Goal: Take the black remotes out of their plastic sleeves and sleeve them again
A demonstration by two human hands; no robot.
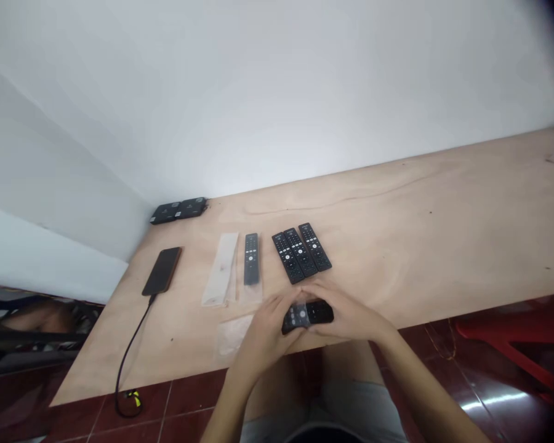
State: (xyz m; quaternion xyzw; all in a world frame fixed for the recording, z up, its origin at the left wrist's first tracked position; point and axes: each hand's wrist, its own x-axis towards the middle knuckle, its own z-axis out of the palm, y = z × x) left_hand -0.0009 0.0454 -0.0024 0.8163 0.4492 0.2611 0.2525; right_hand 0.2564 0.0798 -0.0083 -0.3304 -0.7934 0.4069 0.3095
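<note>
Near the table's front edge, a black remote (308, 315) lies sideways between my two hands, its left part under clear plastic. My left hand (271, 326) is closed on its left end, thumb below and fingers above. The right end is gripped by my right hand (339, 311). Just beyond, three black remotes (300, 252) lie side by side, the rightmost slightly apart. Left of them is another remote (251, 258) in a clear sleeve, beside flat plastic sleeves (221, 269). One more clear sleeve (233, 335) lies partly behind my left hand.
A phone (162, 271) with a black cable (132, 344) lies at the left of the wooden table (420, 246). Two black boxes (178, 210) sit at the back left corner by the wall. A red stool (517, 338) stands at the right.
</note>
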